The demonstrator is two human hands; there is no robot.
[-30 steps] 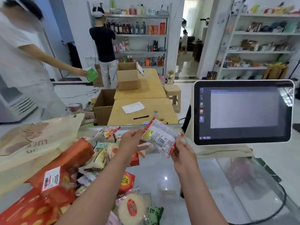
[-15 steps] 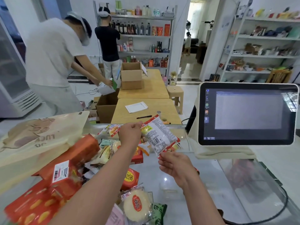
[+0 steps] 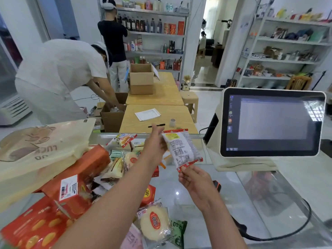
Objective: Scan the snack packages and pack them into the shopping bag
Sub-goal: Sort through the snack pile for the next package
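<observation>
I hold a white snack package [image 3: 181,148] with red sealed ends above the glass counter [image 3: 179,191], its barcode side facing me. My left hand [image 3: 154,144] grips its upper left edge. Below it, my right hand [image 3: 195,182] pinches the bottom red seal with thumb and fingertips. A beige shopping bag [image 3: 36,150] lies at the left of the counter. Between the bag and my arms sits a pile of snacks: orange boxes [image 3: 75,191], a round cake in clear wrap [image 3: 154,223], a green packet [image 3: 177,230]. A black and orange scanner [image 3: 216,186] lies partly hidden behind my right hand.
A checkout screen [image 3: 273,123] stands at the right on a white base. The scanner's black cable [image 3: 269,238] loops along the counter's right side. Beyond the counter are wooden tables [image 3: 158,97], cardboard boxes [image 3: 142,81], shelves, a person in white [image 3: 59,72] bending over a box, and a person in black [image 3: 113,38].
My right hand left the package's right edge and dropped to its bottom seal. The package turned more upright. The person in white bent down to the box.
</observation>
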